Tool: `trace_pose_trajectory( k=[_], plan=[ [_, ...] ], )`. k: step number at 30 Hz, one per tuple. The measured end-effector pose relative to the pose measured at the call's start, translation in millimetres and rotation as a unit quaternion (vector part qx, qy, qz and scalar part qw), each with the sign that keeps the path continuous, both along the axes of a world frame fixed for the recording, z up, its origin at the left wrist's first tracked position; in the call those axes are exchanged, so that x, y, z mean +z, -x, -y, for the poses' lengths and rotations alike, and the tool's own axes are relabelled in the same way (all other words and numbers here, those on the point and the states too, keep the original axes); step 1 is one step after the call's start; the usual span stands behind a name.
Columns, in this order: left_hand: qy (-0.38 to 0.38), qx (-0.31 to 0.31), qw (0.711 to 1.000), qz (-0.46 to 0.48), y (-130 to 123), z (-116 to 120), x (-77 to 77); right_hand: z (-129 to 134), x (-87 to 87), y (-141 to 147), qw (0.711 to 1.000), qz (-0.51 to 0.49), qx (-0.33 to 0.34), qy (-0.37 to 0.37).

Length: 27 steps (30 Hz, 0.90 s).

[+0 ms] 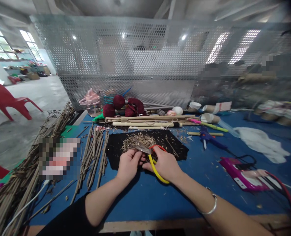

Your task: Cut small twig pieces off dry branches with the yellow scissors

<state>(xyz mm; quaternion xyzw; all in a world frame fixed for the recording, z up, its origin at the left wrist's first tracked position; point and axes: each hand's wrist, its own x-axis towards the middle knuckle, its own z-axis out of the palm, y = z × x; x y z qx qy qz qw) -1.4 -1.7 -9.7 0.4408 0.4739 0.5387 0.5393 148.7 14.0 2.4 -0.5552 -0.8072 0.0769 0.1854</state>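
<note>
My right hand [164, 163] is closed round the handles of a pair of scissors [143, 148], one handle yellow and one red. The blades point left over a heap of short cut twig bits [137, 140] on a black cloth [115, 144]. Close by the blades, my left hand [127, 165] is pinched shut. Whatever its fingers hold is too small or hidden to make out. Left of the cloth lie several thin brown twigs [94, 157] on the blue tabletop [145, 206].
A large bundle of dry branches [20, 183] runs along the left edge. Sticks [145, 124] and dark red yarn balls [119, 102] lie at the back before a perforated metal screen [111, 55]. To the right are a blue glue gun [210, 138], a magenta box [243, 178] with cables and white plastic [260, 144].
</note>
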Motion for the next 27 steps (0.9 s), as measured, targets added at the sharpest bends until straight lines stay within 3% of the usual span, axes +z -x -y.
trace_pose_trajectory(
  k=[6,14,27],
  plan=[
    [0.008,-0.019,1.0,-0.012,-2.3,2.1,-1.6,-2.2,1.4,1.1,0.998,-0.011,0.036,-0.045],
    [-0.006,-0.007,1.0,-0.022,-0.4,1.5,-2.4,0.9,3.1,1.1,0.998,0.002,-0.002,0.065],
    [-0.041,-0.027,0.998,-0.036,4.6,-1.9,-4.3,-5.9,-0.5,-3.1,0.997,0.031,0.004,0.064]
  ],
)
